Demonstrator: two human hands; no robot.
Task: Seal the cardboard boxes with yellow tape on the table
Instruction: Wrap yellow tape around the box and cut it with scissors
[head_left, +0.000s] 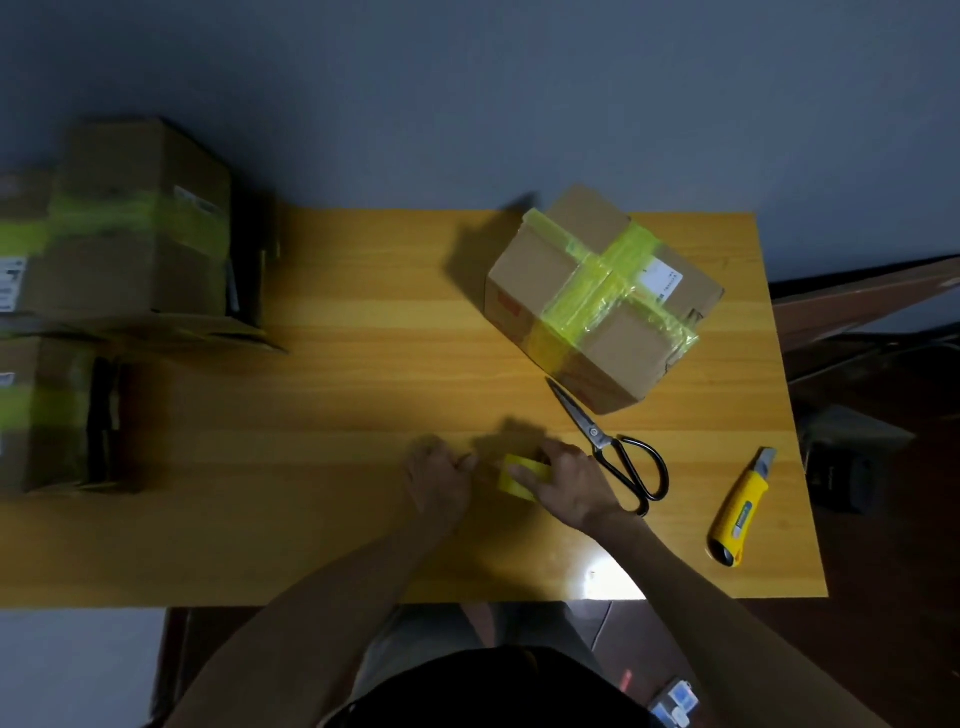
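While my right hand (571, 486) grips the tape roll (522, 475) | left hand (439, 480) curled beside, hold unclear | roll light, stiff; I'd take its rim.

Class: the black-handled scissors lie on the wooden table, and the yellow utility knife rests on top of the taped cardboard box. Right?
No. The head view shows the yellow utility knife on the wooden table, right of the black-handled scissors, not on the taped cardboard box.
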